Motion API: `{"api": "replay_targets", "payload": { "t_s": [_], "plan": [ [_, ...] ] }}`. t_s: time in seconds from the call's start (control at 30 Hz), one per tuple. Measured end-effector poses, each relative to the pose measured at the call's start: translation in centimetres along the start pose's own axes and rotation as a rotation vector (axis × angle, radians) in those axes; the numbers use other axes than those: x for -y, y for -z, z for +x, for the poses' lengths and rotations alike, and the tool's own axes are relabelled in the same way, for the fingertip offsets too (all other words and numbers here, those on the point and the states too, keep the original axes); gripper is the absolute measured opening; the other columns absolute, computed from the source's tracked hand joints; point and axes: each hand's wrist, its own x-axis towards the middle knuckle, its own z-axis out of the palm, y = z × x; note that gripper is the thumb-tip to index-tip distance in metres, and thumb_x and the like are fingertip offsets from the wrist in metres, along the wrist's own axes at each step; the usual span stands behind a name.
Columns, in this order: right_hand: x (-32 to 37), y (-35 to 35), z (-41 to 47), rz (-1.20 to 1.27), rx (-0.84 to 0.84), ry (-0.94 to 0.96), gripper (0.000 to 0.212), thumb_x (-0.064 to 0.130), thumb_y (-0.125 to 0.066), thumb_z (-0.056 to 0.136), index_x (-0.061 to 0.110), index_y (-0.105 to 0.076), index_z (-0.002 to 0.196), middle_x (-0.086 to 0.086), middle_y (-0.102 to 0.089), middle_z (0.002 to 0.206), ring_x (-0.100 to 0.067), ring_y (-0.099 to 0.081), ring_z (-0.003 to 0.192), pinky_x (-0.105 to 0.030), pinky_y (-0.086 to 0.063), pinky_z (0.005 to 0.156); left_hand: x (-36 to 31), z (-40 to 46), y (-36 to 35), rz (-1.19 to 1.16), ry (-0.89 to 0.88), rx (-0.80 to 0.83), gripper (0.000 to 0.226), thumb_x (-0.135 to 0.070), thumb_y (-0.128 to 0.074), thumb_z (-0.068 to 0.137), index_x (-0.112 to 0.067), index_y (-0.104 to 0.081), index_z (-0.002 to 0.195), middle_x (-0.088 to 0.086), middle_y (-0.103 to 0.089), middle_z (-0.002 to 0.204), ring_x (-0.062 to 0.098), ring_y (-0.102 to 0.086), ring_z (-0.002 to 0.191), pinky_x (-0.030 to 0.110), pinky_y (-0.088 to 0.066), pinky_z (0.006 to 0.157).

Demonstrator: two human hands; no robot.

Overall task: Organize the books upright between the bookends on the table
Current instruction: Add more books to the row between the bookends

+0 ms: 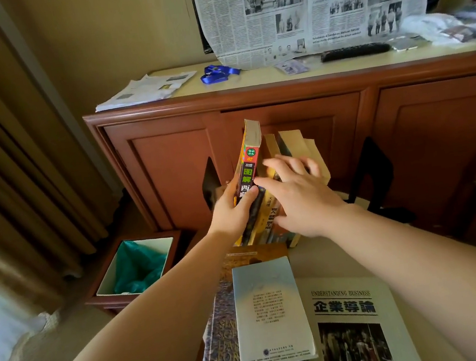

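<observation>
Head view: a person stands books between two black bookends on a small desk (325, 256) set before a wooden cabinet (295, 94). The left hand (231, 208) grips a thick paperback with a black and orange spine (248, 166), thumb across the spine and fingers round its left side, holding it nearly upright with a slight lean to the right. The right hand (296, 194) lies with fingers spread and straight against the row of standing books (287, 149), pressing them as they slant. The left bookend (211, 180) shows just behind the left hand; the right bookend (376, 168) stands well apart from the row, leaving a gap that lets the books tilt.

Nearer the camera, three books lie flat on the desk and wait their turn: a pale blue paperback (270, 312) resting on a large patterned hardback (220, 334), and beside them a grey textbook titled Understanding Business (359, 331).

To finish this step well, the judgement is that the gripped paperback should be squared against the left bookend while the right hand pushes the leaning books up to vertical against it, spines level; the right bookend likely needs drawing in afterwards, or the row may slump.

On the cabinet top lie a folded newspaper (146, 89), a blue lanyard (218, 72) and a remote control (356, 51); a bin with a green liner (137, 266) sits on the floor to the left.
</observation>
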Motion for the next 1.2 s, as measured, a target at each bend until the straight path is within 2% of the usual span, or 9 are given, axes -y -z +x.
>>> {"api": "replay_targets", "payload": {
  "t_s": [0.13, 0.3, 0.43, 0.5, 0.63, 0.73, 0.8, 0.9, 1.2],
  "plan": [
    [0.2, 0.1, 0.1, -0.018, 0.014, 0.003, 0.081, 0.042, -0.081, 0.082, 0.03, -0.042, 0.151, -0.006, -0.023, 0.164, -0.031, -0.011, 0.155, -0.054, -0.011, 0.121, 0.0, -0.6, 0.0, 0.005, 0.044, 0.022, 0.069, -0.064, -0.054, 0.089, -0.04, -0.039, 0.152, -0.011, -0.061, 0.132, 0.007, -0.062, 0.118, 0.039, -0.052, 0.103],
    [0.2, 0.4, 0.1, -0.019, 0.039, 0.0, 0.075, 0.041, -0.081, 0.081, 0.029, -0.046, 0.146, -0.008, -0.022, 0.165, -0.031, -0.008, 0.155, -0.054, -0.008, 0.12, -0.3, -1.4, 0.1, 0.044, 0.092, -0.003, 0.085, -0.084, -0.06, 0.076, -0.04, -0.038, 0.146, -0.013, -0.067, 0.124, 0.009, -0.068, 0.11, 0.044, -0.058, 0.1],
    [0.3, 0.6, 0.1, -0.023, 0.069, -0.003, 0.075, 0.04, -0.08, 0.082, 0.029, -0.046, 0.147, -0.007, -0.014, 0.168, -0.031, -0.004, 0.157, -0.054, -0.006, 0.121, -1.2, -1.9, 0.9, 0.127, -0.003, -0.006, 0.078, -0.056, -0.079, 0.084, -0.041, -0.04, 0.15, -0.022, -0.065, 0.124, -0.004, -0.065, 0.11, 0.031, -0.056, 0.098],
    [0.4, 0.7, 0.2, -0.03, 0.085, -0.009, 0.073, 0.041, -0.08, 0.081, 0.028, -0.047, 0.145, -0.006, -0.012, 0.168, -0.031, -0.002, 0.157, -0.055, -0.006, 0.122, -2.1, -2.2, 1.7, 0.193, -0.097, 0.029, 0.092, -0.035, -0.086, 0.082, -0.039, -0.034, 0.157, -0.023, -0.061, 0.131, -0.008, -0.061, 0.116, 0.024, -0.054, 0.1],
    [0.6, 0.9, 0.3, -0.027, 0.105, -0.015, 0.071, 0.046, -0.081, 0.081, 0.028, -0.05, 0.142, -0.007, -0.013, 0.168, -0.031, -0.001, 0.156, -0.056, -0.006, 0.122, -5.1, -2.4, 4.3, 0.423, -0.322, 0.075, 0.122, -0.034, -0.098, 0.069, -0.045, -0.021, 0.162, -0.008, -0.039, 0.16, 0.008, -0.045, 0.142, 0.029, -0.045, 0.11],
    [0.7, 1.0, 0.3, -0.029, 0.107, -0.022, 0.07, 0.048, -0.081, 0.081, 0.03, -0.051, 0.142, -0.007, -0.014, 0.167, -0.031, -0.002, 0.156, -0.057, -0.006, 0.122, -7.6, -2.3, 6.7, 0.698, -0.494, 0.125, 0.098, -0.037, -0.098, 0.069, -0.036, -0.049, 0.153, -0.003, -0.03, 0.166, 0.016, -0.036, 0.149, 0.029, -0.04, 0.112],
    [0.8, 1.2, 0.2, -0.029, 0.115, -0.027, 0.069, 0.047, -0.08, 0.081, 0.03, -0.051, 0.142, -0.007, -0.015, 0.167, -0.031, -0.002, 0.156, -0.056, -0.006, 0.122, -8.6, -2.1, 7.9, 0.819, -0.555, 0.172, 0.079, -0.036, -0.095, 0.073, -0.028, -0.062, 0.144, -0.002, -0.038, 0.165, 0.017, -0.036, 0.15, 0.03, -0.037, 0.116],
    [1.2, 1.6, 0.3, -0.02, 0.129, -0.028, 0.069, 0.043, -0.079, 0.083, 0.031, -0.049, 0.144, -0.008, -0.014, 0.167, -0.032, -0.001, 0.157, -0.057, -0.005, 0.122, -8.9, -2.0, 8.2, 0.915, -0.522, 0.214, 0.08, -0.038, -0.091, 0.078, -0.025, -0.057, 0.149, -0.003, -0.049, 0.159, 0.018, -0.04, 0.149, 0.04, -0.037, 0.12],
    [2.4, 1.6, 1.0, -0.021, 0.145, -0.001, 0.085, 0.041, -0.08, 0.083, 0.031, -0.037, 0.155, -0.009, -0.01, 0.168, -0.034, 0.002, 0.157, -0.06, -0.002, 0.121, -7.6, -1.9, 8.5, 0.914, -0.437, 0.049, 0.081, -0.041, -0.084, 0.085, -0.026, -0.047, 0.156, -0.009, -0.038, 0.166, 0.017, -0.033, 0.155, 0.052, -0.027, 0.127]
  ]
}}
